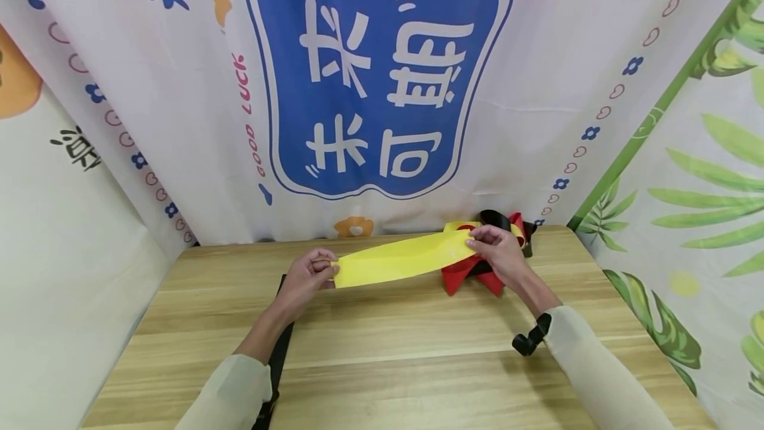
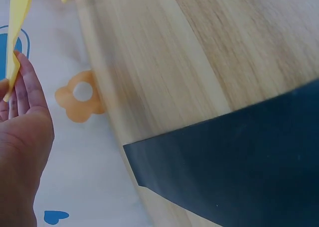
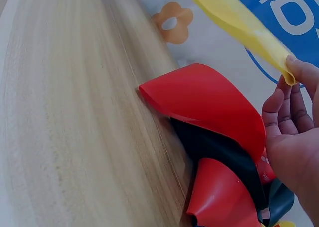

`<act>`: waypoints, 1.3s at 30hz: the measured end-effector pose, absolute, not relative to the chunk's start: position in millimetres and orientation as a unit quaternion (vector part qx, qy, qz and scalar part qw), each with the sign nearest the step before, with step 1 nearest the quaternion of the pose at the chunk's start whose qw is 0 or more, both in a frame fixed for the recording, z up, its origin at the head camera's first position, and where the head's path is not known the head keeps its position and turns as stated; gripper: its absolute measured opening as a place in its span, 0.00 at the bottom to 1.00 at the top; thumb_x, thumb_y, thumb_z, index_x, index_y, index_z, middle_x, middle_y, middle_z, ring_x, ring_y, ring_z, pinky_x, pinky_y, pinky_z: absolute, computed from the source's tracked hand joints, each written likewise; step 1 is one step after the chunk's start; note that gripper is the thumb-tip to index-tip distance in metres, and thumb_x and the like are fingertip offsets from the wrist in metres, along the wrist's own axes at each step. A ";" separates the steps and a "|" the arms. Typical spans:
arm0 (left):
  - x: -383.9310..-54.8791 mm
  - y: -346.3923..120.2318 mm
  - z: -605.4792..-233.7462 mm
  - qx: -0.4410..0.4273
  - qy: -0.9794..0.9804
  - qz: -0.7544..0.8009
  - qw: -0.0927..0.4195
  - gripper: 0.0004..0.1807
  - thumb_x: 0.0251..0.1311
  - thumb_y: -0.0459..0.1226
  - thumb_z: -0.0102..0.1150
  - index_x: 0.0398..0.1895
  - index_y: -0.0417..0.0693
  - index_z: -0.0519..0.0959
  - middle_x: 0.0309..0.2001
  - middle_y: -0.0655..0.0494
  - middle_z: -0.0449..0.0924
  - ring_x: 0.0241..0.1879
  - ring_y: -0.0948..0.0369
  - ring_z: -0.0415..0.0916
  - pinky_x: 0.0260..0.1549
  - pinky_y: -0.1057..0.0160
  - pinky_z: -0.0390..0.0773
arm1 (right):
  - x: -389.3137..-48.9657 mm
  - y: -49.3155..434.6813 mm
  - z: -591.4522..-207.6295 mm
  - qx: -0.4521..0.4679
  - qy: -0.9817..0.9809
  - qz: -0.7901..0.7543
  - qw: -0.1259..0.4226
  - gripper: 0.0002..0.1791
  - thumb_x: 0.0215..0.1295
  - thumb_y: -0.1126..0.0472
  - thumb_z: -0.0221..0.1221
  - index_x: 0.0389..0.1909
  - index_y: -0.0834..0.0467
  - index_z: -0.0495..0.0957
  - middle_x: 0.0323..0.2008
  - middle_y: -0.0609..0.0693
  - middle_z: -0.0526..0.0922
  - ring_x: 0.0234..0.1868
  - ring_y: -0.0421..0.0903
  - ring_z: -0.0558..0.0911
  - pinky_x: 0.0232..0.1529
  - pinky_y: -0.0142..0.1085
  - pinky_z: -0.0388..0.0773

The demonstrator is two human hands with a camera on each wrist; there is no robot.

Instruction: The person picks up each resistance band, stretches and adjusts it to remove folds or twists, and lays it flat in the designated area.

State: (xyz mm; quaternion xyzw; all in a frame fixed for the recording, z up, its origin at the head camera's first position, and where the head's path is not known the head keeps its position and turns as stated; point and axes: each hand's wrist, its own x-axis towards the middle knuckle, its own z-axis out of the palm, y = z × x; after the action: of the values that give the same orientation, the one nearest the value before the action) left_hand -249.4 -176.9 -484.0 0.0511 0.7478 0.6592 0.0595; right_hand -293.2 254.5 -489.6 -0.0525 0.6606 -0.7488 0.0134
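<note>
A wide yellow elastic band (image 1: 400,261) is stretched out lengthwise between both hands, above the far part of the table. My left hand (image 1: 307,277) pinches its left end between thumb and fingers. At the other end, my right hand (image 1: 500,255) pinches the band, which looks folded over at the thumb (image 3: 300,70) in the right wrist view. Behind and below the right hand lies a heap of red, black and yellow bands (image 3: 207,100), partly covered by that hand and the yellow band in the head view.
A flat black strip (image 2: 224,162) lies on the wooden table (image 1: 382,363), partly under the left forearm. Printed cloth (image 1: 209,171) hangs along the table's back edge, and more covers both sides. The right wrist wears a black strap mount (image 1: 531,336).
</note>
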 end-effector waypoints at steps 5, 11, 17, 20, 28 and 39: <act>-248.9 -177.5 -485.2 0.057 0.755 0.651 0.050 0.11 0.74 0.28 0.59 0.56 0.37 0.78 0.39 0.46 0.85 0.38 0.55 0.82 0.46 0.45 0.88 | -291.6 255.5 -490.6 -0.057 0.690 -0.722 0.004 0.07 0.69 0.68 0.69 0.44 0.62 0.83 0.36 0.45 0.84 0.35 0.41 0.82 0.38 0.30 0.83; -248.1 -180.6 -489.0 0.065 0.780 0.620 0.049 0.09 0.76 0.28 0.57 0.51 0.37 0.85 0.54 0.44 0.85 0.44 0.56 0.81 0.44 0.55 0.88 | -291.1 254.1 -491.5 -0.068 0.683 -0.727 -0.007 0.05 0.69 0.71 0.67 0.43 0.60 0.83 0.37 0.44 0.87 0.34 0.40 0.82 0.36 0.30 0.82; -245.8 -180.3 -490.1 0.068 0.789 0.608 0.049 0.10 0.75 0.30 0.59 0.51 0.39 0.87 0.54 0.44 0.84 0.43 0.58 0.81 0.47 0.53 0.88 | -290.1 252.2 -493.4 -0.073 0.679 -0.731 0.005 0.06 0.70 0.71 0.66 0.43 0.58 0.87 0.39 0.45 0.88 0.36 0.39 0.83 0.39 0.29 0.84; -244.7 -179.6 -489.5 0.066 0.800 0.595 0.042 0.09 0.71 0.34 0.67 0.50 0.41 0.88 0.42 0.48 0.83 0.34 0.60 0.78 0.38 0.60 0.86 | -289.6 252.6 -493.7 -0.073 0.681 -0.729 0.016 0.06 0.71 0.68 0.67 0.45 0.59 0.88 0.41 0.45 0.89 0.38 0.39 0.85 0.42 0.29 0.85; -244.2 -178.7 -487.7 0.059 0.811 0.583 0.007 0.10 0.64 0.34 0.74 0.48 0.46 0.88 0.34 0.51 0.78 0.29 0.59 0.70 0.24 0.69 0.70 | -289.6 257.1 -493.2 -0.082 0.716 -0.694 0.017 0.15 0.67 0.68 0.70 0.53 0.67 0.84 0.42 0.47 0.87 0.41 0.41 0.85 0.46 0.30 0.86; -247.2 -181.5 -491.9 0.050 0.803 0.594 -0.004 0.13 0.64 0.31 0.73 0.51 0.41 0.87 0.38 0.49 0.78 0.33 0.60 0.75 0.31 0.63 0.83 | -290.2 262.5 -495.7 -0.094 0.745 -0.660 0.008 0.23 0.66 0.65 0.73 0.58 0.71 0.81 0.41 0.47 0.86 0.39 0.42 0.84 0.43 0.31 0.86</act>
State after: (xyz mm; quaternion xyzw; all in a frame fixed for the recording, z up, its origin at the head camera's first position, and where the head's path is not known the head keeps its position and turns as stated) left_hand -247.2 -181.5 -491.9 0.0505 0.8026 0.5943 -0.0044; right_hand -290.2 262.5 -495.7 -0.0938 0.7453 -0.6601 0.0085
